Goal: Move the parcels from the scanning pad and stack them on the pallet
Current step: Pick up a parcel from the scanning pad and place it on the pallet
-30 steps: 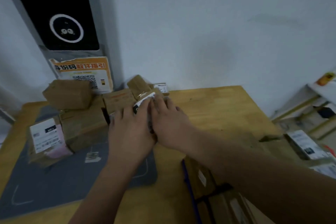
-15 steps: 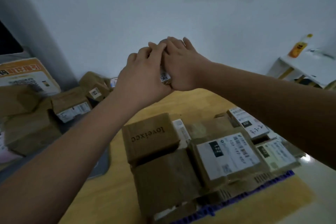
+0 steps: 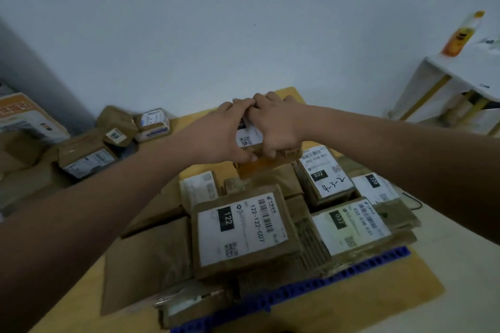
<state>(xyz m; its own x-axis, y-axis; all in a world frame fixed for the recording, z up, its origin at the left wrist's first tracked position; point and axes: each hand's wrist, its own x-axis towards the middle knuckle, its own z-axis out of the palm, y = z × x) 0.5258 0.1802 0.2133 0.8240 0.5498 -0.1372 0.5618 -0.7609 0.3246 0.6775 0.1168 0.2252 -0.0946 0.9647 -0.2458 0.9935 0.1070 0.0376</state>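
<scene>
Lowered to frame centre, left hand [image 3: 216, 138] and right hand [image 3: 278, 127] grasp the parcel [image 3: 250, 136]; seat it flat on the pallet [image 3: 324, 282].

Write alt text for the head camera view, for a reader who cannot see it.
A left hand and a right hand together grip a small labelled parcel at the far side of a stack of brown parcels on a blue pallet. Other parcels lie further left, before a white wall.
</scene>
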